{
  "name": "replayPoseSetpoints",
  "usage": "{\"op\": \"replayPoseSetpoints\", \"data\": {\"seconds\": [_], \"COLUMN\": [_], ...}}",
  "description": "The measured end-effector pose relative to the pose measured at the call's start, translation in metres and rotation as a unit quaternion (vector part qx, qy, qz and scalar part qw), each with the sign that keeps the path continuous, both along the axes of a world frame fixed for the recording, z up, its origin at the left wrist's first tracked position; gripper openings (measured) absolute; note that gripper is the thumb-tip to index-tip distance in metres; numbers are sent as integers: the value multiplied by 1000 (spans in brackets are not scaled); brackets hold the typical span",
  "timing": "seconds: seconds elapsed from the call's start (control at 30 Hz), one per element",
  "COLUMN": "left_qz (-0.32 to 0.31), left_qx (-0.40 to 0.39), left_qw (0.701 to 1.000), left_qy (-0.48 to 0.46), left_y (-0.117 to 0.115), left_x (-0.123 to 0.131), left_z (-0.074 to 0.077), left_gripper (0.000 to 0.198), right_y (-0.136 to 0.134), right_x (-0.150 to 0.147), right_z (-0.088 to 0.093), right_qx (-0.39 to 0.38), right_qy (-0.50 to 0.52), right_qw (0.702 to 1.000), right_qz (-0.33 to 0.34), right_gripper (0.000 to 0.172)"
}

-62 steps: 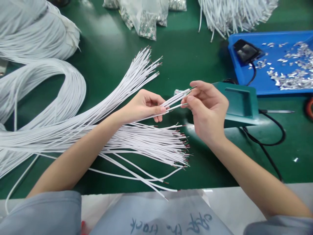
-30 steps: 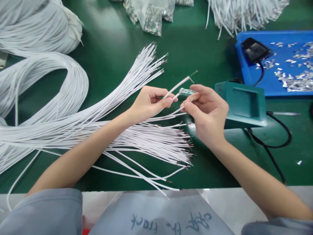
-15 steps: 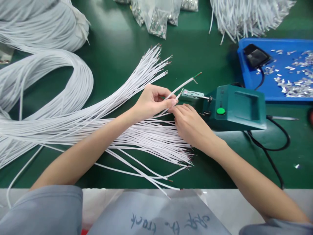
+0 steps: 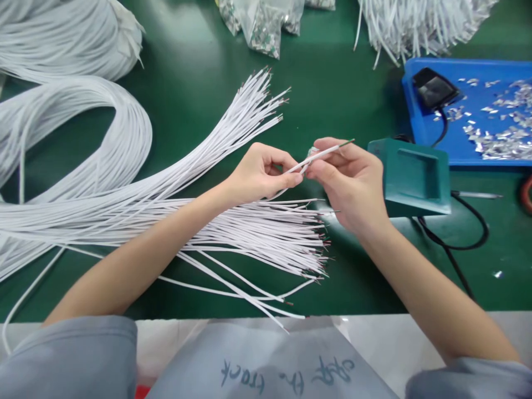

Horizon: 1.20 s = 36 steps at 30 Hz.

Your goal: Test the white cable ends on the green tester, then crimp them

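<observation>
My left hand (image 4: 266,174) is closed in a pinch on white cables, which cross just past its fingertips. One white cable (image 4: 328,152) slants up to the right and ends in a thin green wire. My right hand (image 4: 353,183) has its thumb and fingers closed around the cables near their ends. A small pale clip-like piece (image 4: 312,151) shows partly behind the right fingertips. Beyond the right hand stands a green bench device (image 4: 415,174), its left side hidden by that hand. Below both hands lies a fan of white cables (image 4: 266,238) with bared tips.
Another cable fan (image 4: 233,124) spreads toward the back, and coiled cables (image 4: 128,119) lie left. A blue tray (image 4: 461,119) holds silvery bits and a black object (image 4: 435,88). Bags of small parts (image 4: 266,30) and more short cables (image 4: 419,25) are at the back.
My right hand has moved up and turned, its fingers now around the cable ends and covering the device's left side. The green-tipped cable has tilted lower to the right. My left hand keeps its grip.
</observation>
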<state>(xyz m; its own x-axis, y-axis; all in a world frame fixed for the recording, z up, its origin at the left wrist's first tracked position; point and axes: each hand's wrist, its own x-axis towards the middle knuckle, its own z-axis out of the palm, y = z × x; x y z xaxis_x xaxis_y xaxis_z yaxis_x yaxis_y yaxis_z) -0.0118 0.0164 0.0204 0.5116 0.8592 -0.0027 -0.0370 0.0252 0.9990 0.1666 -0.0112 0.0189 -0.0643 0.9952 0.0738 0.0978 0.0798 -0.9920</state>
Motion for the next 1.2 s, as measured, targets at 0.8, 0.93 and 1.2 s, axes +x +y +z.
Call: {"op": "replayPoseSetpoints", "data": {"seconds": [0.8,0.93,1.2], "left_qz": [18,40,36], "left_qx": [15,5,12], "left_qw": [1000,999,999], "left_qy": [7,-8,21], "left_y": [1,4,8], "left_x": [1,0,-1], "left_z": [-3,-7,-13], "left_gripper": [32,27,37], "right_y": [2,-1,29], "right_x": [-2,16,45], "right_z": [5,19,25], "right_qx": [46,129,106], "right_qy": [-69,-343,-671], "right_qw": [996,930,728], "right_qz": [-8,-38,92], "right_gripper": [16,24,23]}}
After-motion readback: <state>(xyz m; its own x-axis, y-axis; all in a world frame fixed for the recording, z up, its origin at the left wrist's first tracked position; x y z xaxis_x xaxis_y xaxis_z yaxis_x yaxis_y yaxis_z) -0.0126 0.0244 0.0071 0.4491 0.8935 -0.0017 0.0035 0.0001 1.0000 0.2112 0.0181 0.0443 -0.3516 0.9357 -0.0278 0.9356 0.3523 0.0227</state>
